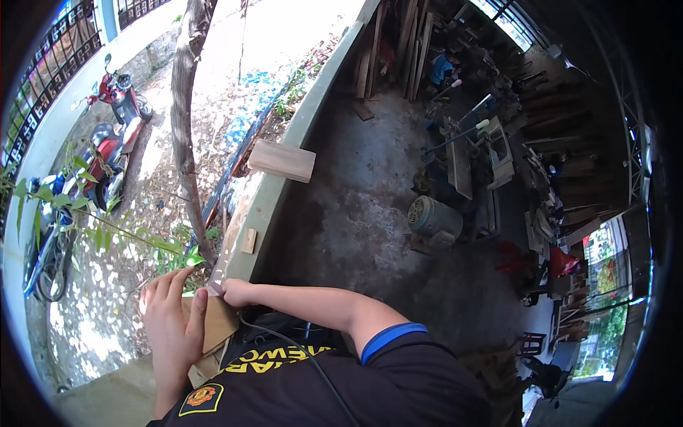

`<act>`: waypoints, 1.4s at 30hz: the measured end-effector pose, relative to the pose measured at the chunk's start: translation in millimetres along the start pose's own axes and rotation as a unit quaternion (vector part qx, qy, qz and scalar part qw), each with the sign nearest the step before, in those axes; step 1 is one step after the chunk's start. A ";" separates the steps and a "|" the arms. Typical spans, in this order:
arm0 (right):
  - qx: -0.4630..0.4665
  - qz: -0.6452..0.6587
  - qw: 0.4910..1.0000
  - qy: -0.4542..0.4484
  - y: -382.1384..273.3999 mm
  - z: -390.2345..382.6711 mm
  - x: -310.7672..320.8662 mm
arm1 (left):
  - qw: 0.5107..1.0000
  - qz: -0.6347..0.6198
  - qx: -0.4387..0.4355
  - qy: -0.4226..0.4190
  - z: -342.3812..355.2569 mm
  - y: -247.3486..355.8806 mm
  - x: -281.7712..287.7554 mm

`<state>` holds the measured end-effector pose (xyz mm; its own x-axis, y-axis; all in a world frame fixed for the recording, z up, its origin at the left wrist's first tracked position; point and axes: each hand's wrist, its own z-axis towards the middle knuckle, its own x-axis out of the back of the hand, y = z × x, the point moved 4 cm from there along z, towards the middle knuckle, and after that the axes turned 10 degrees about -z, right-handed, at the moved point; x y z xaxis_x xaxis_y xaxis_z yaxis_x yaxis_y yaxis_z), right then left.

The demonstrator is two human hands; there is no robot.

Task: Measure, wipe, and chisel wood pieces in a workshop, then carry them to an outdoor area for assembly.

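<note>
My left hand (174,320) is at the lower left, its fingers stretched upward and its thumb apart from them. It lies against the left side of a flat brown wooden piece (219,324) close to my body. My right hand (238,292) is closed at the upper edge of that piece. A thin, pale, pointed tip (216,287) juts from its fingers toward the left hand; its kind cannot be made out. Farther along the low wall lies a small wooden block (249,240), and beyond it a larger wooden board (282,160) sits across the wall top.
The low green wall (306,124) runs away from me. On its left are a tree trunk (183,107), leafy twigs and a red motorbike (107,153). To the right, a motor (430,215), machinery and stacked planks stand on the workshop floor. A dark cord (299,341) crosses my shirt.
</note>
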<state>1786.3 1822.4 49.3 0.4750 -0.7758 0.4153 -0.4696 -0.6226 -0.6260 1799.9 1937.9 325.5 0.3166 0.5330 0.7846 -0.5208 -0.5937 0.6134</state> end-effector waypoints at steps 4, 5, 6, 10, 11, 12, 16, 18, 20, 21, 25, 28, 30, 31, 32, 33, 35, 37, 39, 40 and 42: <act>0.133 0.046 0.990 -0.030 -42.5 -58.0 37.9 | 1.000 0.002 -0.008 0.004 -3.6 -2.4 -0.4; 0.207 0.082 0.968 -0.114 -53.5 -72.6 40.5 | 1.000 0.016 -0.008 0.002 -4.5 -3.5 -0.7; 0.180 0.045 0.978 -0.101 -55.8 -83.4 41.8 | 1.000 0.009 -0.009 0.006 -5.1 -4.5 -0.8; 0.182 0.033 0.982 -0.041 -73.3 -111.7 41.5 | 1.000 0.009 -0.014 0.015 -8.0 -5.2 -2.2; 0.136 -0.025 0.990 -0.006 -75.6 -117.3 38.8 | 1.000 0.009 -0.014 0.020 -9.1 -4.6 -2.2; 0.117 -0.024 0.993 0.005 -78.4 -123.5 40.9 | 1.000 0.010 -0.008 0.019 -9.6 -4.8 -1.7; 0.192 0.068 0.979 0.007 -103.0 -167.2 50.6 | 1.000 0.007 -0.013 0.018 -10.8 -2.7 -0.9; 0.240 0.010 0.971 0.017 -115.9 -188.3 56.1 | 1.000 -0.004 -0.014 0.016 -10.4 -2.1 -1.7; 0.351 -0.037 0.931 0.087 -130.9 -203.7 65.1 | 1.000 -0.015 -0.015 0.020 -10.0 -2.1 -1.8; 0.323 -0.061 0.938 0.111 -130.8 -204.0 68.3 | 0.999 -0.029 -0.019 0.023 -9.6 -1.9 -2.1; 0.273 0.102 0.957 -0.007 -125.6 -192.5 56.4 | 0.998 -0.037 -0.022 0.037 -9.2 -4.0 -0.6; 0.360 0.049 0.932 0.000 -122.1 -193.2 49.8 | 0.999 -0.031 -0.014 0.039 -8.5 -5.3 -0.2; 0.364 0.043 0.930 0.026 -117.4 -193.4 50.7 | 0.998 -0.055 -0.011 0.041 -8.3 -5.4 0.5; 0.414 0.058 0.908 0.026 -118.9 -196.2 52.4 | 0.995 -0.087 -0.016 0.050 -8.2 -5.0 1.1; 0.378 0.035 0.925 0.028 -115.0 -193.8 52.6 | 0.995 -0.086 -0.007 0.053 -8.4 -5.6 1.2; 0.330 0.052 0.942 -0.007 -110.8 -189.7 52.3 | 0.995 -0.085 0.000 0.050 -8.1 -5.9 0.9; 0.281 0.073 0.956 -0.041 -105.2 -183.3 51.4 | 0.996 -0.082 0.008 0.045 -7.6 -6.1 0.2; 0.265 0.109 0.953 -0.095 -101.7 -176.1 45.5 | 0.995 -0.088 -0.001 0.048 -7.5 -5.2 -0.2; 0.342 0.154 0.924 -0.070 -104.4 -169.9 41.6 | 0.994 -0.094 -0.003 0.049 -5.9 -6.0 -0.4; 0.433 0.193 0.879 -0.055 -107.9 -170.2 41.2 | 0.993 -0.106 -0.017 0.048 -5.2 -5.4 -0.3; 0.379 0.234 0.893 -0.058 -101.5 -157.6 33.1 | 0.991 -0.128 -0.003 0.050 -3.8 -7.7 0.1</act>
<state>1732.5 1843.8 230.7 0.4535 -0.8896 -0.0540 -0.0193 0.0507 -0.9985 1800.9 1944.8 320.5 0.3592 0.7223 0.5910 -0.4390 -0.4281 0.7900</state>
